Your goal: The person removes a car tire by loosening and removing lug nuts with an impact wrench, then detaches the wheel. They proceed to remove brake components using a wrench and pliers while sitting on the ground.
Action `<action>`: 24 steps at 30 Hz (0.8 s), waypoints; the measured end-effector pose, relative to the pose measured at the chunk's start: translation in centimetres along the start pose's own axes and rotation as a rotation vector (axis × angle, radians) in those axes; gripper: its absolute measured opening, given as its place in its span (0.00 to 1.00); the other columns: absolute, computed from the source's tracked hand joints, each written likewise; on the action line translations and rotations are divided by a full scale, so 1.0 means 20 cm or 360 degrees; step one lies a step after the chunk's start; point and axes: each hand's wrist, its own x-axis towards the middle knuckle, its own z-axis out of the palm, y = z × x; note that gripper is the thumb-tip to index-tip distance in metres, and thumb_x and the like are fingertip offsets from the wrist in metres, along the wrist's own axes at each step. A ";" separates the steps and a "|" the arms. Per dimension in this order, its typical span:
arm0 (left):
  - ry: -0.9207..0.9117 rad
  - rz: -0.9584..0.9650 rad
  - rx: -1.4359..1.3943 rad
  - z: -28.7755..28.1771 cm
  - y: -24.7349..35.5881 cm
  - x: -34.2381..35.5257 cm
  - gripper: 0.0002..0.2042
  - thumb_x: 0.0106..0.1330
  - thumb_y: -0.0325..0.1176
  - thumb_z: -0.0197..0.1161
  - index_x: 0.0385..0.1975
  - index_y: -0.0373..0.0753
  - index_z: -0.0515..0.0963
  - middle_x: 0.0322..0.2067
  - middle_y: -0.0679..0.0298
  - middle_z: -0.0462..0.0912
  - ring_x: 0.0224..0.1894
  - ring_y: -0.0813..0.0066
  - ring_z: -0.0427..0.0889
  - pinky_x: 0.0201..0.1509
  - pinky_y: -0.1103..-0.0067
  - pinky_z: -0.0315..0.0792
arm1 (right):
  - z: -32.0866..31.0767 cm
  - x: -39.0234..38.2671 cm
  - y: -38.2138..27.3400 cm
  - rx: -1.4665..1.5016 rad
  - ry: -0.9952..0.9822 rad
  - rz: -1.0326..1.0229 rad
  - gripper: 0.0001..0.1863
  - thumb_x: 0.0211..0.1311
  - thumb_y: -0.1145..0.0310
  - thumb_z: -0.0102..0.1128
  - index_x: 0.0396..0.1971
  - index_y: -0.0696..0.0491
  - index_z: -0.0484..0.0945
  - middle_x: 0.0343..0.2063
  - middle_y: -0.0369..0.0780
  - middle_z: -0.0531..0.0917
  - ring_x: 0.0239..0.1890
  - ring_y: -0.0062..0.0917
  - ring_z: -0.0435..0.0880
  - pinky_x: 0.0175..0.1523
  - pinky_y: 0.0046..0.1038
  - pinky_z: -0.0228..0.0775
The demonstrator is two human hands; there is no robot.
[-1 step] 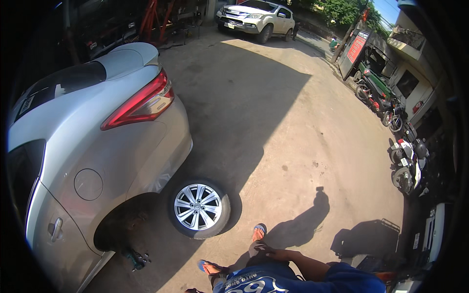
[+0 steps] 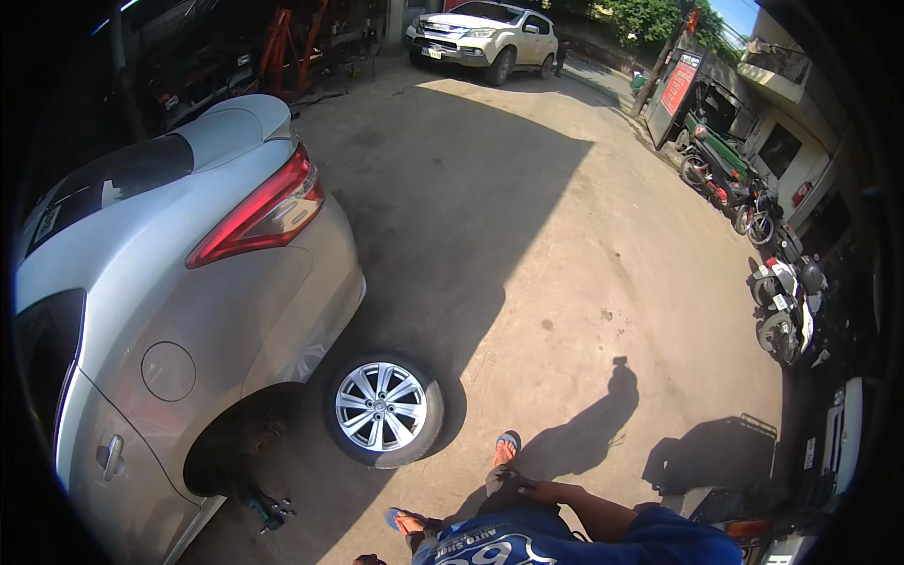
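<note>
My right hand [image 2: 539, 492] rests on my bent knee [image 2: 507, 478], fingers laid over it and holding nothing. At the lower edge a small patch of skin, probably my left hand [image 2: 369, 559], just enters the picture; its fingers are too cut off to read. A car wheel [image 2: 384, 411] with silver alloy spokes lies flat on the ground beyond my feet, face up. Left of it stands a silver car [image 2: 273, 325], its rear wheel arch without a wheel. Below that arch lies a teal and black power tool [image 2: 267, 508], with small shiny pieces beside it.
A white SUV [image 2: 482, 40] is parked at the far end. Motorcycles [image 2: 786, 306] line the right side, near a red sign panel [image 2: 680, 87]. Red metal stands [image 2: 287, 55] are at the back left. Shadow covers part of the concrete ground [image 2: 565, 311].
The view has tilted slightly, so the car and wheel sit a little lower in the picture. My right hand stays on the knee, and nothing else has visibly moved.
</note>
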 end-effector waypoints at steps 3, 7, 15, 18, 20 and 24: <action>0.0131 0.0093 0.0005 -0.11 0.25 0.10 0.28 0.62 0.53 0.64 0.59 0.44 0.74 0.48 0.55 0.85 0.46 0.58 0.84 0.45 0.53 0.75 | -0.17 -0.02 0.22 0.0483 -0.0033 0.0422 0.38 0.70 0.39 0.46 0.71 0.47 0.60 0.61 0.48 0.74 0.59 0.38 0.78 0.53 0.41 0.78; 0.0280 0.0102 -0.0011 0.21 0.78 0.21 0.23 0.65 0.49 0.59 0.51 0.37 0.80 0.40 0.57 0.85 0.41 0.65 0.84 0.40 0.69 0.78 | -0.50 -0.07 0.54 0.0735 0.0066 0.0263 0.36 0.70 0.39 0.45 0.69 0.46 0.63 0.60 0.46 0.74 0.58 0.40 0.77 0.46 0.43 0.81; -0.0212 0.0182 0.0775 0.74 1.80 0.16 0.12 0.65 0.38 0.61 0.41 0.39 0.83 0.30 0.65 0.82 0.32 0.72 0.81 0.34 0.74 0.75 | -1.53 -0.08 0.81 0.0413 0.0329 0.0371 0.33 0.68 0.43 0.51 0.64 0.51 0.70 0.54 0.45 0.79 0.48 0.37 0.82 0.45 0.41 0.82; -0.0138 0.0178 0.0679 0.75 1.99 0.26 0.13 0.64 0.39 0.62 0.42 0.40 0.83 0.30 0.65 0.83 0.34 0.74 0.82 0.33 0.74 0.77 | -1.93 0.15 0.65 0.0414 0.0367 0.0282 0.34 0.68 0.42 0.51 0.65 0.51 0.69 0.55 0.47 0.78 0.51 0.40 0.81 0.45 0.40 0.81; 0.0060 -0.0084 0.0213 0.78 2.05 0.33 0.15 0.64 0.47 0.63 0.41 0.42 0.82 0.35 0.65 0.85 0.34 0.74 0.84 0.30 0.75 0.77 | -2.15 0.29 0.51 0.0319 0.0367 0.0230 0.35 0.68 0.42 0.51 0.66 0.52 0.68 0.56 0.47 0.78 0.52 0.39 0.81 0.46 0.39 0.80; -0.0069 -0.0167 0.0324 0.77 2.32 0.55 0.18 0.65 0.48 0.61 0.48 0.43 0.80 0.38 0.65 0.85 0.36 0.73 0.85 0.30 0.73 0.77 | -2.60 0.55 0.16 0.0275 0.0335 0.0111 0.35 0.68 0.43 0.52 0.66 0.52 0.67 0.56 0.46 0.78 0.54 0.39 0.81 0.50 0.41 0.78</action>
